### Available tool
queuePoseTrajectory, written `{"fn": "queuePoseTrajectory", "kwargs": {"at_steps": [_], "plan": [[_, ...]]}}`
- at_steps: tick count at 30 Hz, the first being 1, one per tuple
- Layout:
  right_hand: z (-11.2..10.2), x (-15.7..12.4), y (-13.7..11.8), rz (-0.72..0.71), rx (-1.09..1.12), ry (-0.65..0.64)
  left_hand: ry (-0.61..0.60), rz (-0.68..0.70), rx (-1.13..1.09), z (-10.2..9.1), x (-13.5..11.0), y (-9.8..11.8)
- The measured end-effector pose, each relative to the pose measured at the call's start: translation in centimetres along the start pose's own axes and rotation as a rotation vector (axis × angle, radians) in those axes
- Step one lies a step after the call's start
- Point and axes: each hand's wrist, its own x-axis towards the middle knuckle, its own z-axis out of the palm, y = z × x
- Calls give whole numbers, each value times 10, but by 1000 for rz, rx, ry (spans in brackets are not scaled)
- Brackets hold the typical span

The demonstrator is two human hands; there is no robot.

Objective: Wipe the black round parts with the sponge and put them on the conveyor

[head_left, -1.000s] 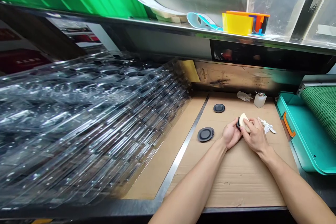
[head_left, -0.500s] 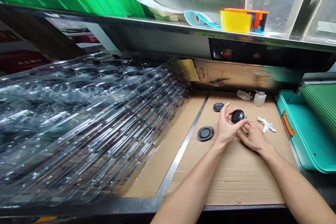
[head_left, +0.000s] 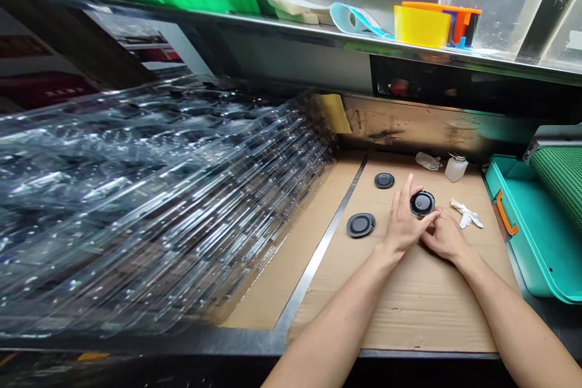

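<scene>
Cardboard (head_left: 409, 309) spreads left of the turquoise bin (head_left: 539, 242), and on that side there's a black disc (head_left: 422, 202), pinched between the left hand's (head_left: 404, 223) thumb and fingers! Right hand (head_left: 448, 238), nearer the bin: fingers curled, can't tell its hold.

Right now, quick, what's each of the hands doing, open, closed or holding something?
Left hand: closed on the edge of a round black part.
Right hand: fingers curled beside it; whether it holds anything is hidden.
</scene>
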Motion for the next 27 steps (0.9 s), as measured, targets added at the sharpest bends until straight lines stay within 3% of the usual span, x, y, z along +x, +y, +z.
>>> {"fn": "queuePoseTrajectory", "kwargs": {"at_steps": [9,19,21,23,27], "plan": [[3,-1,4,-54,-34,30,70,-342,-522,-7,4,23],[-2,-2,-2,-64,-58,4,61,-288,-401,-2,2,10],[-5,-3,-5,-70,-60,-20,64,-381,-458,0,6,3],[-6,-3,-6,-70,-57,1,73,-559,-643,-1,12,-6],[-10,1,-5,13,-27,299,44,-878,-1086,-8,23,-21]]}}
